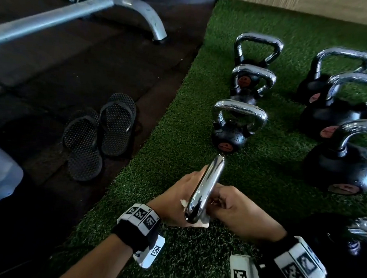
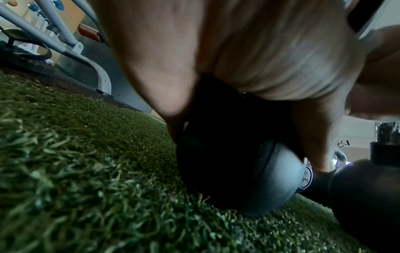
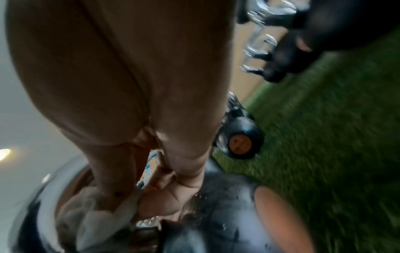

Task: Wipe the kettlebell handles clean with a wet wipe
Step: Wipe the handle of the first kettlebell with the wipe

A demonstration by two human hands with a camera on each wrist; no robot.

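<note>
I am working both hands on the chrome handle (image 1: 204, 188) of the nearest kettlebell (image 2: 238, 174), which is sitting on the green turf (image 1: 179, 122) at the near centre of the scene. My left hand (image 1: 176, 198) is lying against the left side of the handle with a white scrap of the wet wipe (image 1: 202, 222) showing under it; whether its fingers are curling round the bar I cannot tell. My right hand (image 1: 236, 211) is closing its fingers on the wipe against the handle's right side, as the right wrist view shows bunched white cloth (image 3: 97, 220) pinched at the fingertips. So I am judging the wiping of this one handle to be under way, not finished. Farther out, three more kettlebells (image 1: 239, 124) are standing in a line beyond it, and others (image 1: 342, 157) are standing at the right; nothing in the views tells me which of those handles are already clean, so I am counting them as possibly still to do. A pair of black sandals (image 1: 99, 133) is lying on the dark floor at left, and a grey metal frame (image 1: 120, 5) is standing far left.
</note>
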